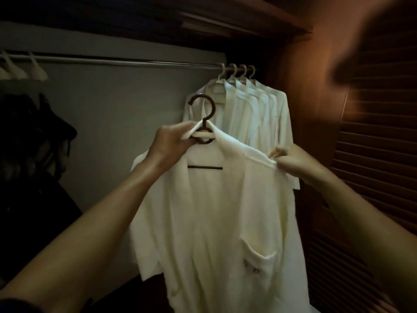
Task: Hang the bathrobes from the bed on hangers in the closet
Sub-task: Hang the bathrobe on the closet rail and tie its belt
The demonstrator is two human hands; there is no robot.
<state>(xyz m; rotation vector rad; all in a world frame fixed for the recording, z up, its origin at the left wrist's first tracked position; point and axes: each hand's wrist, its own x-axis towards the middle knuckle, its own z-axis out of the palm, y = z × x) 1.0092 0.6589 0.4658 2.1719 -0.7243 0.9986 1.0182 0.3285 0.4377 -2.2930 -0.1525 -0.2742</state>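
Observation:
A white bathrobe [212, 222] hangs on a dark brown hanger [203, 109], held up in front of the closet, below the rail [135, 63]. My left hand [168, 143] grips the hanger's neck together with the robe's collar. My right hand [291, 160] pinches the robe's right shoulder edge. The hanger's hook is free, not on the rail. Several white bathrobes [250, 114] hang on white hangers at the rail's right end, just behind the held robe.
Two white hangers [20, 68] hang at the rail's left end. Dark clothing [29, 154] fills the lower left. A wooden louvred door [379, 154] stands at the right, a wooden shelf [248, 16] above. The rail's middle stretch is bare.

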